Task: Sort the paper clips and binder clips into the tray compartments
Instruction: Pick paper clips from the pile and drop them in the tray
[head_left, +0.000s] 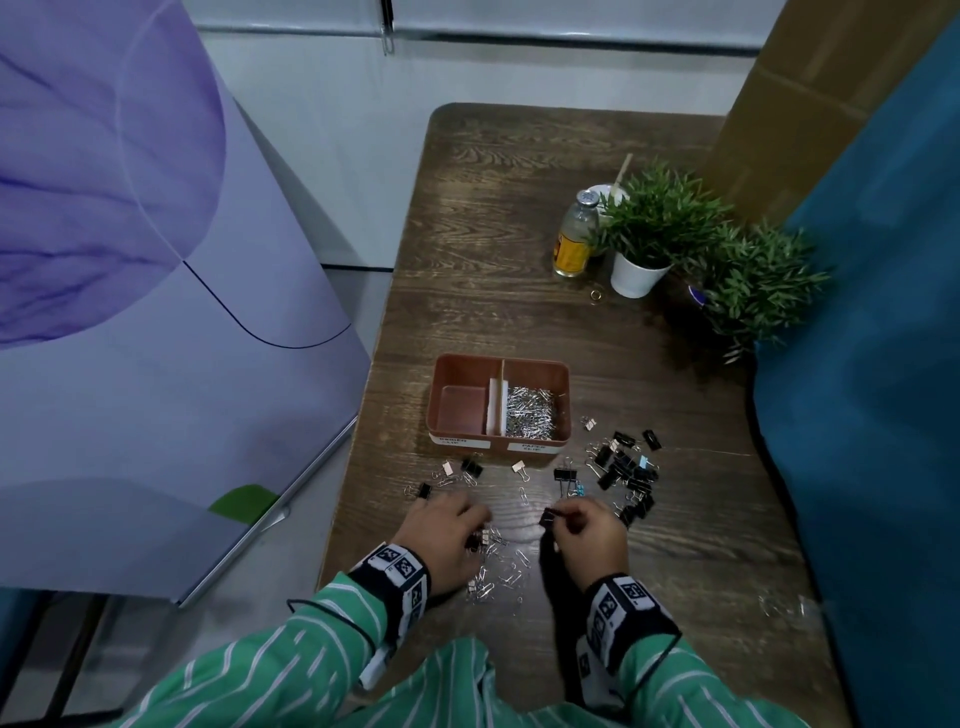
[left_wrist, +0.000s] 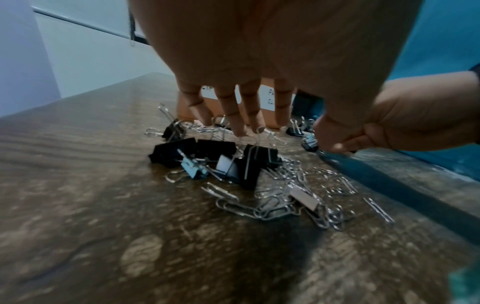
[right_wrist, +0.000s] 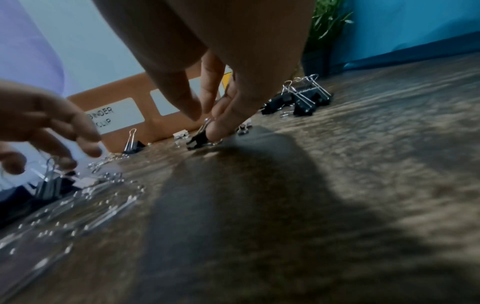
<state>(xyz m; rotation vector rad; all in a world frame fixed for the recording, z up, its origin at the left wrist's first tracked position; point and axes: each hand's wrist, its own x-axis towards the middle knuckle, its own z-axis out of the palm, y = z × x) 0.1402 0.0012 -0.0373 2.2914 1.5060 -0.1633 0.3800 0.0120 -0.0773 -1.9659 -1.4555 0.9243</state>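
Scattered binder clips (head_left: 626, 475) crowd the tray's (head_left: 563, 405) right flank

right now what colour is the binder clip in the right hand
Black with silver wire handles; the binder clip pinched by the right hand shows best in the right wrist view.

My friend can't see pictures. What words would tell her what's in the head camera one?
Two hands work over scattered clips on a wooden table: the right hand pinches a black binder clip, the left hand reaches into a mixed pile. Beyond sits a brown tray, paper clips in its right compartment.
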